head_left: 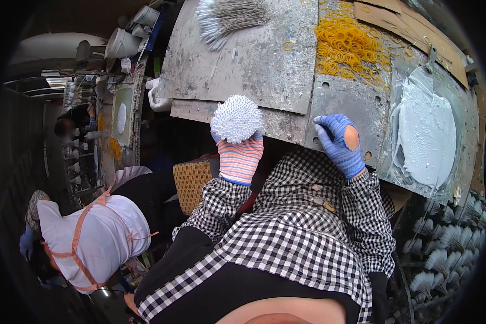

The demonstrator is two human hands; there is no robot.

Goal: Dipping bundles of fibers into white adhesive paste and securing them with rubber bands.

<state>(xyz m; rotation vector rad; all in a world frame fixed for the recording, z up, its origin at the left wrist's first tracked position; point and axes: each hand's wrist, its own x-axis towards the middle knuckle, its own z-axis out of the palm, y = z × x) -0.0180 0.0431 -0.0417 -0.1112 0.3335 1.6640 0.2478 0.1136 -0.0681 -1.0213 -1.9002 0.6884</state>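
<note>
My left hand (242, 155), in a striped pink and orange glove, is closed round a bundle of thin rods. Only the round, bristling head of the white-tipped bundle (237, 119) shows; its stems are hidden beneath. It is held up at the near edge of the worktable (264, 81). My right hand (340, 141), in a blue glove with a hole over its back, lies over the grey metal plate (343, 102). Its thumb and forefinger point left, slightly apart, with nothing visible between them.
Loose grey white-tipped rods (232, 20) lie at the far left of the table. Yellow rubber bands (348, 46) are heaped right of them. White paste (426, 129) covers a board at right. Fanned white-tipped bundles (443, 243) stand lower right. A co-worker (102, 232) bends at left.
</note>
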